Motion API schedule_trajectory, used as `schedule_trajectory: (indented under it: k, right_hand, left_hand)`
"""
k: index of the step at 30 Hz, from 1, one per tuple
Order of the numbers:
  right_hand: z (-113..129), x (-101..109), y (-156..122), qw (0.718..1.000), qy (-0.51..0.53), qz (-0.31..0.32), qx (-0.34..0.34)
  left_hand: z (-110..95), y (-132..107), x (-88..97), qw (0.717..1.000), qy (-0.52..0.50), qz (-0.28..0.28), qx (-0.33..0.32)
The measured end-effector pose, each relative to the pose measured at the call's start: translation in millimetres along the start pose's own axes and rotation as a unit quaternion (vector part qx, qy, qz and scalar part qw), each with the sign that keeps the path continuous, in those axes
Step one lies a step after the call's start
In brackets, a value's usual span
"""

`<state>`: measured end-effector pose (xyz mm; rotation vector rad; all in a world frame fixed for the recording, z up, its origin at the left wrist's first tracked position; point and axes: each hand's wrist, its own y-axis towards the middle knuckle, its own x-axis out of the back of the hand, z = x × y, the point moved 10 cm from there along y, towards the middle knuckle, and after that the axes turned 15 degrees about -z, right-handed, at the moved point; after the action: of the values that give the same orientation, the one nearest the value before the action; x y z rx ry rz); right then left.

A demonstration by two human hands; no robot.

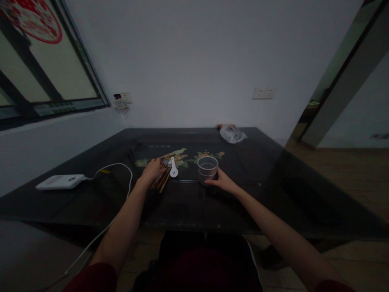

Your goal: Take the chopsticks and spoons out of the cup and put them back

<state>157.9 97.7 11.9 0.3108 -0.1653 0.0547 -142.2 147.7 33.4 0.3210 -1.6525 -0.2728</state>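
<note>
A bundle of wooden chopsticks [165, 181] lies slanted on the dark table, partly covered by my left hand [154, 169]. The fingers of that hand are bent around the bundle's left side. Close to its fingertips are shiny metal spoon heads [167, 163], partly hidden. A white soup spoon [173, 169] with a blue mark on its bowl rests on the right of the chopsticks, handle pointing away. My right hand [223, 181] grips a clear plastic cup [207, 170] from the right, thumb across its front. The cup stands upright on the table.
A white power bank [61, 182] with a white cable [131, 178] lies at the left, the cable running off the near edge. Toward the wall sits a crumpled clear plastic bag [232, 134]. A dark flat object [310, 200] lies on the right.
</note>
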Motion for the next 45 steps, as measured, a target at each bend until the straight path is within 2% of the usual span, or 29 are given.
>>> schedule_trajectory:
  k: [2, 4, 9, 32, 37, 45]
  right_hand:
    - [-0.2, -0.1, 0.0, 1.000, 0.000, 0.001, 0.000]
    - [0.2, -0.2, 0.0, 1.000, 0.001, 0.001, 0.003]
    - [-1.3, 0.5, 0.1, 1.000, 0.002, -0.001, 0.007]
    - [-8.1, 0.9, 3.0, 1.000, -0.002, 0.002, 0.008]
    - [-8.5, 0.1, 2.8, 1.000, 0.008, 0.005, 0.005]
    - [-1.6, -0.2, 0.0, 1.000, 0.006, 0.009, 0.006]
  left_hand:
    - [-7.5, 1.9, -2.2, 1.000, -0.012, -0.003, -0.026]
    - [-12.0, 1.4, -11.0, 0.999, -0.014, 0.025, -0.041]
    - [-10.2, -2.3, -23.1, 0.997, 0.009, 0.068, -0.023]
    - [-18.1, -9.1, -12.1, 0.997, 0.039, 0.070, -0.009]
    - [-11.5, -5.7, -8.5, 0.998, 0.021, 0.056, 0.006]
    - [1.1, -0.8, -15.0, 0.998, 0.008, 0.063, 0.020]
